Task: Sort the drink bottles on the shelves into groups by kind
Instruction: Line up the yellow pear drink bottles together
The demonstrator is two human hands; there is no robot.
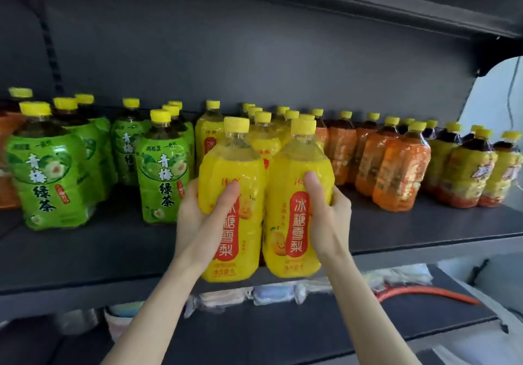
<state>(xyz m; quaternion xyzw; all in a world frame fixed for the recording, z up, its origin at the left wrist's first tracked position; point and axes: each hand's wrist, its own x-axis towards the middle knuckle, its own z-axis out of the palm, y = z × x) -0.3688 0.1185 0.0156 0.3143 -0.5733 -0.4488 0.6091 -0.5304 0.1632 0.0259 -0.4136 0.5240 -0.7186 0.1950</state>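
Note:
Two yellow pear-drink bottles stand side by side at the front edge of the dark shelf [113,251]. My left hand [198,223] grips the left yellow bottle [229,172] around its middle. My right hand [325,212] grips the right yellow bottle [294,172] the same way. Behind them stand several more yellow pear bottles [263,135]. Green tea bottles [48,172] fill the left part of the shelf. Orange-labelled tea bottles [396,166] and yellow-and-red labelled tea bottles [467,172] stand to the right.
An orange-labelled bottle [7,149] shows at the far left edge behind the green ones. The shelf below [311,325] holds wrapped packets [268,294] and an orange strip [424,292]. An upper shelf [368,2] hangs overhead. Bare shelf board lies in front of the green and orange groups.

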